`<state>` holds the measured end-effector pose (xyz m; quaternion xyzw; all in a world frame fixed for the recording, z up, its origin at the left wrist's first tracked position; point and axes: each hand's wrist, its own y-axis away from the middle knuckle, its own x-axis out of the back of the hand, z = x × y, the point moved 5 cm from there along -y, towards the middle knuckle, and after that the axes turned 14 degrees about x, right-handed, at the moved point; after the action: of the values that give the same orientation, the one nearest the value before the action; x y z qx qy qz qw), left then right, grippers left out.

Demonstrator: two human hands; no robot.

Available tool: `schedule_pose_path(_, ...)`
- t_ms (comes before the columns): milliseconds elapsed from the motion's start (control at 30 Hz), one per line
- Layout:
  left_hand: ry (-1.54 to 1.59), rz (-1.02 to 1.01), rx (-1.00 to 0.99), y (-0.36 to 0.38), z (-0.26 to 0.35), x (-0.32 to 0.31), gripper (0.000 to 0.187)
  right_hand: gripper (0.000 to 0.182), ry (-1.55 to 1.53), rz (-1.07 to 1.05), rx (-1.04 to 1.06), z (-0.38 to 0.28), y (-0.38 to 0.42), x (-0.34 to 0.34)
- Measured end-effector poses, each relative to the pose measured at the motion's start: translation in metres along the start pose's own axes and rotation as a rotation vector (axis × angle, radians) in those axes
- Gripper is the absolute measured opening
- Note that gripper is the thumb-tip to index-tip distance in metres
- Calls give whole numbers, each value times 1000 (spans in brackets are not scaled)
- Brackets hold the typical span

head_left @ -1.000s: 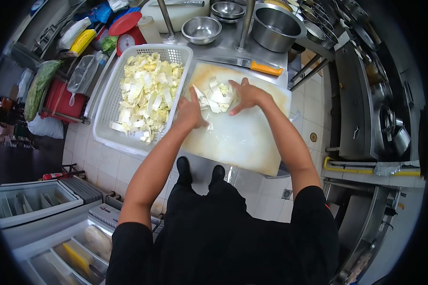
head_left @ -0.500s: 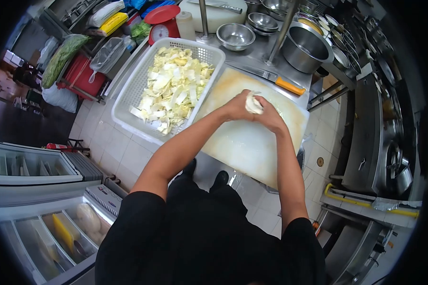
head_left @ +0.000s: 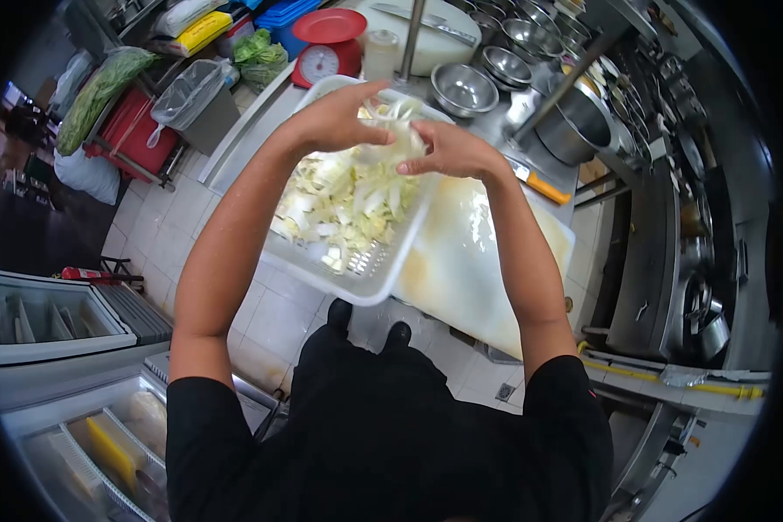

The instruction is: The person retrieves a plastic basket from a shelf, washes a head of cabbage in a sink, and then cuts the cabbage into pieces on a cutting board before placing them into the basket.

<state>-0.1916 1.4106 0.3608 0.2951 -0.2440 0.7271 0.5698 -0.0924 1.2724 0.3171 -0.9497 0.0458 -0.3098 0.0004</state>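
Chopped cabbage [head_left: 344, 202] lies in a white perforated basket [head_left: 370, 294]. Over its upper part are both my hands, facing each other with pale cabbage pieces, blurred, between them. My left hand [head_left: 344, 120] has its fingers spread and its thumb pointing right. My right hand [head_left: 448, 150] is beside it, fingers and thumb apart, near the basket's right rim. To the right is a wet white cutting board [head_left: 465, 261] with yellowish stains. An orange-handled knife [head_left: 544, 186] rests beyond the board, its blade partly hidden by my right hand and wrist.
Behind the basket stand a red scale [head_left: 322, 59] and a clear container [head_left: 380, 54]. Steel bowls [head_left: 464, 89], a large pot [head_left: 574, 126] and an upright metal post [head_left: 411, 39] are at the back. A second knife [head_left: 422, 22] lies on a round white board.
Both hands have moved left from the cutting board to over the basket and have come apart. The pale bundle they held together is now loose pieces between them. The view has shifted.
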Motion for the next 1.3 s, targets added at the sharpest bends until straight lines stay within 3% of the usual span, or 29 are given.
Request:
schedule_pose_path(100,38,-51,15,10,-49,16,79,59,221,31,-139,27,-43,4)
schedule_pose_path(167,0,-19,216,25,-86,20,69,58,222,34,-176,39,-75,7)
schedule_pose_path(233,-275,368,149,45,-129,19,59,53,379,20,-67,79,-114,5)
schedule_pose_path(333,-190,294,111,49,-166,16,51,59,437,-160,-80,94,-148,-27)
schedule_pose_path(367,-183,290,111,49,-170,15,51,61,498,-284,-122,101,-158,-42)
schedule_pose_path(400,-123,273,128,47,-174,13,50,77,541,-291,-248,112,-168,-52)
schedule_pose_path(500,-83,336,99,47,-177,2,42,73,544,-163,-251,111,-167,-61)
schedule_pose_path(533,-158,344,106,47,-178,0,36,74,280,-150,-345,114,-163,-59)
schedule_pose_path(567,-235,357,110,45,-179,-1,31,74,281,-149,-355,105,-155,-54)
schedule_pose_path(700,-214,350,93,42,-178,-1,23,64,262,-105,-254,68,-120,-43)
schedule_pose_path(767,-301,476,-80,47,-168,2,26,63,259,-108,-32,9,-96,-58)
schedule_pose_path(900,-257,487,-201,65,-136,14,33,65,97,-66,-149,-5,-63,-46)
schedule_pose_path(967,-84,-122,140,64,-146,-14,41,64,186,-4,-281,43,-55,-25)
schedule_pose_path(1000,-211,-291,273,64,-147,-29,65,66,324,-45,-297,59,-52,-23)
schedule_pose_path(1033,-218,-299,268,64,-143,-42,65,66,318,-36,-301,71,-50,-27)
schedule_pose_path(1100,-351,-358,506,62,-159,-74,104,69,318,-250,-244,93,-57,-52)
schedule_pose_path(1133,-317,-306,486,54,-168,-89,124,73,599,-213,-197,102,-60,-65)
schedule_pose_path(1167,-321,-314,491,49,-169,-96,124,73,589,-213,-198,124,-61,-72)
schedule_pose_path(1233,-33,-178,350,40,-158,-104,116,82,541,-106,-177,163,-63,-79)
schedule_pose_path(1267,-37,-193,352,36,-156,-108,116,73,-14,-15,-145,119,-64,-74)
schedule_pose_path(1300,225,-230,348,31,-150,-108,109,73,-22,-9,-152,109,-61,-78)
